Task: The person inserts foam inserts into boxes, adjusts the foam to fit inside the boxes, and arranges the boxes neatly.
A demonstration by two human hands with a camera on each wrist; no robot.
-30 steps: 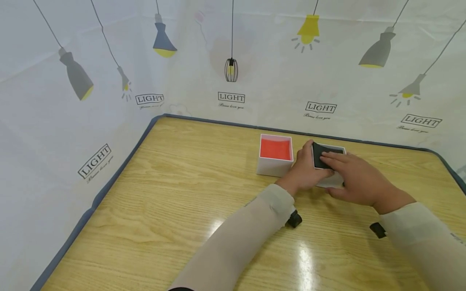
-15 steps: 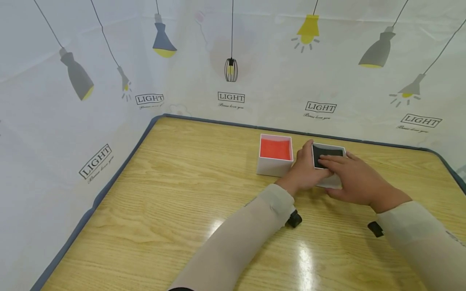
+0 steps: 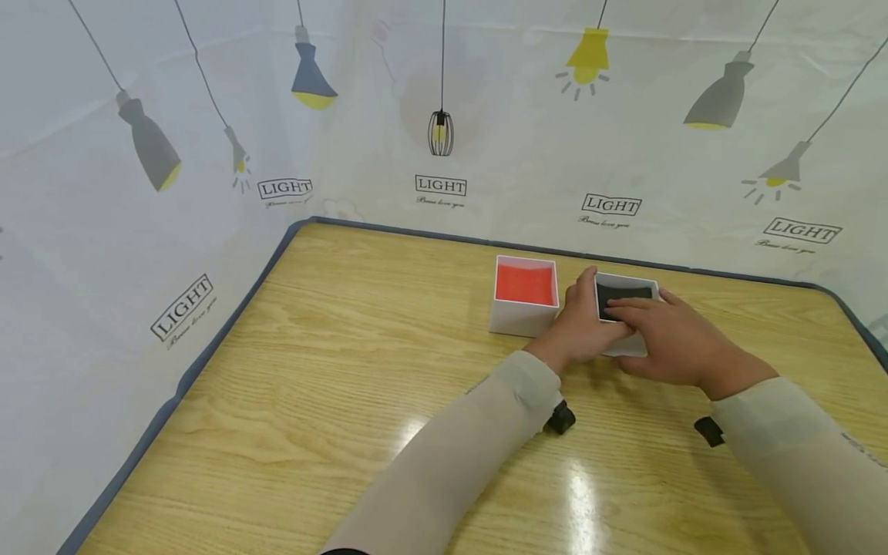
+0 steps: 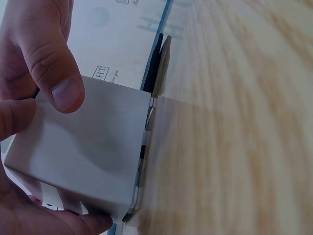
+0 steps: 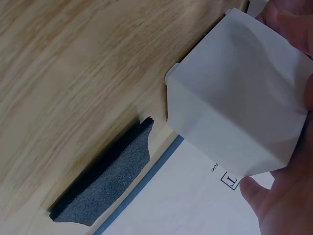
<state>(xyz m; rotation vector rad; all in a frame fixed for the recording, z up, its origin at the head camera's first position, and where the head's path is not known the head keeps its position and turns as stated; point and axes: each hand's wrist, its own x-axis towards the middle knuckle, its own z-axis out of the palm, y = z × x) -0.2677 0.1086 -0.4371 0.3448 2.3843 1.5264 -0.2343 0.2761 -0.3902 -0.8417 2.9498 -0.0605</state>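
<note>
Toward the back right of the wooden table stands a white open-topped box with a black insert sunk inside. My left hand grips its left side, thumb along the front top edge. From the right, my right hand holds the box with its thumb on the front face, while fingers reach over the rim onto the black insert. A dark grey felt-like piece lies on the table to the box's right, hidden behind my right hand in the head view.
A second white box with a red insert stands just left of my left hand. The table's blue-edged back border runs behind both boxes, against a white curtain-like backdrop printed with lamps.
The black insert sits lower in its box, with more of the white inner wall showing. My right hand has shifted slightly left and down. My left hand has stayed put.
</note>
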